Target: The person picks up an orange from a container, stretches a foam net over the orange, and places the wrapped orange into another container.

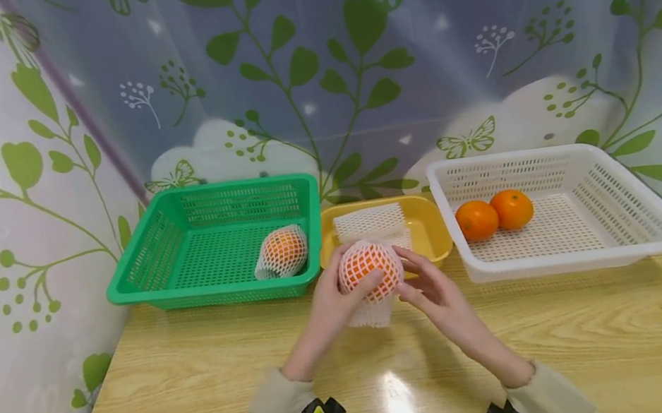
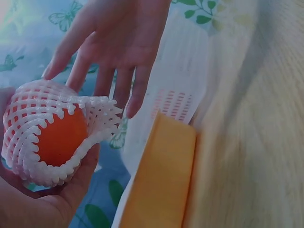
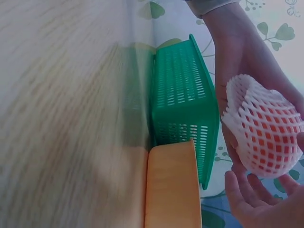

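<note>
My left hand (image 1: 332,302) grips an orange (image 1: 367,263) in a white foam net sleeve, thumb across its near side. Loose sleeve hangs below the fruit in the head view. Bare orange skin (image 2: 61,140) shows through the sleeve's open end in the left wrist view. To the right of the fruit is my right hand (image 1: 444,300), fingers mostly straight and fingertips at the net's side. From the left wrist view, its spread fingers (image 2: 123,85) hold nothing; whether they touch the net is unclear. Another netted orange (image 1: 284,250) lies in the green basket (image 1: 222,296).
Behind my hands a yellow tray (image 1: 438,237) holds white foam net sleeves (image 1: 370,222). At the right, a white basket (image 1: 577,260) contains two bare oranges (image 1: 512,208). All three containers stand along the back of the wooden table (image 1: 203,382), before a patterned curtain (image 1: 317,116).
</note>
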Demonstrator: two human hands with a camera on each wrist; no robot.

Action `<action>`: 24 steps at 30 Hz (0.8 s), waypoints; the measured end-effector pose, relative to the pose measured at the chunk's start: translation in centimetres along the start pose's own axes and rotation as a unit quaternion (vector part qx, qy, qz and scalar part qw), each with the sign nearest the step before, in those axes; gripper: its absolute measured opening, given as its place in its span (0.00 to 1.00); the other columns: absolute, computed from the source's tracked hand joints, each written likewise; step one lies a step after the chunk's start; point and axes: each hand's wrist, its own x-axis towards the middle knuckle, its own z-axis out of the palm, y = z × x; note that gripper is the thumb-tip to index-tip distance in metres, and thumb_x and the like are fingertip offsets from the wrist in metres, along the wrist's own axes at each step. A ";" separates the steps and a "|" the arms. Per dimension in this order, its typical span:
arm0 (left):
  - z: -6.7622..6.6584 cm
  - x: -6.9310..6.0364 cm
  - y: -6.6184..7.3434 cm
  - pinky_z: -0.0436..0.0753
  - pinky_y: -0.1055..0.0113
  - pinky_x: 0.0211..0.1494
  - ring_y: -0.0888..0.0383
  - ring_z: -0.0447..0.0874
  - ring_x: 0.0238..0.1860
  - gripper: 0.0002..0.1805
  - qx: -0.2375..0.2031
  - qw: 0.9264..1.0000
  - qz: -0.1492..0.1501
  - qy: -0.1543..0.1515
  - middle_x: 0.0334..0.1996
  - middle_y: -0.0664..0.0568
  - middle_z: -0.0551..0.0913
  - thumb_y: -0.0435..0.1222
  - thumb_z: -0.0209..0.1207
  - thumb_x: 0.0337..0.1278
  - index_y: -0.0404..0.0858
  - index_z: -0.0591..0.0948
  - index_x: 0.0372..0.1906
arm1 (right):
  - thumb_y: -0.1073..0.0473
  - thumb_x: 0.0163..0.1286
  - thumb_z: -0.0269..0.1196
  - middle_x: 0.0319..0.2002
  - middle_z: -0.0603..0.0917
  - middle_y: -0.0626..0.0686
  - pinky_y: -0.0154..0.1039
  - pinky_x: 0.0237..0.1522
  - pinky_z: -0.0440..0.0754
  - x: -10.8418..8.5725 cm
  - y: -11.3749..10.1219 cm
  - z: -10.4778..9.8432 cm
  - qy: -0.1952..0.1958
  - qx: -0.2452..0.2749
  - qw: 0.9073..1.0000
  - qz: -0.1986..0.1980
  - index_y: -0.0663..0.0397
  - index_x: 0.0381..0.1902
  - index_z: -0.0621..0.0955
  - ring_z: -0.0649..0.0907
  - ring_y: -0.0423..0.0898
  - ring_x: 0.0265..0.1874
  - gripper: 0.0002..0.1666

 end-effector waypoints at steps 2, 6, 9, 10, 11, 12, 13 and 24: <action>-0.6 0.2 0.2 0.84 0.58 0.54 0.51 0.80 0.55 0.36 0.011 1.000 0.005 0.003 0.59 0.44 0.78 0.47 0.68 0.61 0.44 0.69 0.72 | 0.64 0.77 0.58 0.68 0.74 0.61 0.36 0.55 0.82 0.3 -0.1 -0.3 -0.001 0.001 1.000 -0.013 0.50 0.75 0.67 0.81 0.57 0.58 0.31; -2.5 0.6 1.0 0.85 0.55 0.54 0.46 0.80 0.57 0.36 0.020 1.000 0.007 0.018 0.61 0.42 0.76 0.45 0.66 0.63 0.44 0.68 0.73 | 0.67 0.77 0.58 0.65 0.76 0.64 0.32 0.53 0.82 1.0 -0.4 -1.5 0.016 -0.009 0.999 -0.050 0.59 0.70 0.72 0.83 0.50 0.55 0.26; -4.6 1.1 1.8 0.86 0.53 0.53 0.45 0.80 0.57 0.34 0.020 0.999 0.006 0.044 0.61 0.41 0.74 0.45 0.62 0.65 0.47 0.66 0.74 | 0.68 0.76 0.58 0.62 0.78 0.65 0.29 0.49 0.83 1.6 -0.6 -3.2 0.051 -0.034 0.996 -0.068 0.62 0.66 0.75 0.83 0.46 0.53 0.22; -5.4 1.3 2.1 0.85 0.52 0.53 0.45 0.80 0.57 0.34 0.018 0.998 0.011 0.056 0.61 0.42 0.74 0.45 0.62 0.66 0.47 0.66 0.74 | 0.68 0.76 0.58 0.61 0.78 0.64 0.28 0.48 0.82 1.9 -0.7 -3.9 0.067 -0.048 0.994 -0.069 0.62 0.65 0.75 0.83 0.45 0.52 0.21; -6.2 1.5 2.3 0.85 0.52 0.53 0.46 0.79 0.57 0.34 0.016 0.997 0.014 0.069 0.61 0.43 0.74 0.45 0.62 0.66 0.48 0.65 0.74 | 0.67 0.76 0.59 0.61 0.79 0.63 0.26 0.48 0.82 2.1 -0.8 -4.6 0.082 -0.066 0.992 -0.069 0.62 0.64 0.76 0.83 0.44 0.52 0.20; -7.0 1.7 2.5 0.85 0.51 0.54 0.47 0.78 0.58 0.34 0.014 0.996 0.021 0.083 0.62 0.44 0.73 0.45 0.62 0.66 0.48 0.65 0.74 | 0.66 0.76 0.59 0.60 0.80 0.62 0.25 0.48 0.81 2.4 -0.8 -5.4 0.098 -0.088 0.989 -0.066 0.60 0.64 0.77 0.82 0.42 0.51 0.20; -7.8 1.9 2.6 0.84 0.50 0.54 0.48 0.78 0.58 0.34 0.012 0.995 0.028 0.096 0.62 0.44 0.72 0.45 0.62 0.66 0.48 0.64 0.74 | 0.64 0.76 0.60 0.60 0.80 0.61 0.24 0.47 0.80 2.6 -0.8 -6.2 0.113 -0.113 0.985 -0.063 0.60 0.64 0.77 0.82 0.41 0.51 0.20; -15.5 4.1 1.5 0.79 0.52 0.60 0.53 0.72 0.63 0.44 0.079 0.973 0.007 0.215 0.67 0.45 0.68 0.49 0.69 0.60 0.43 0.60 0.75 | 0.60 0.75 0.62 0.57 0.80 0.64 0.33 0.44 0.78 4.6 0.8 -12.4 0.149 -0.333 0.930 -0.045 0.59 0.64 0.78 0.80 0.61 0.51 0.22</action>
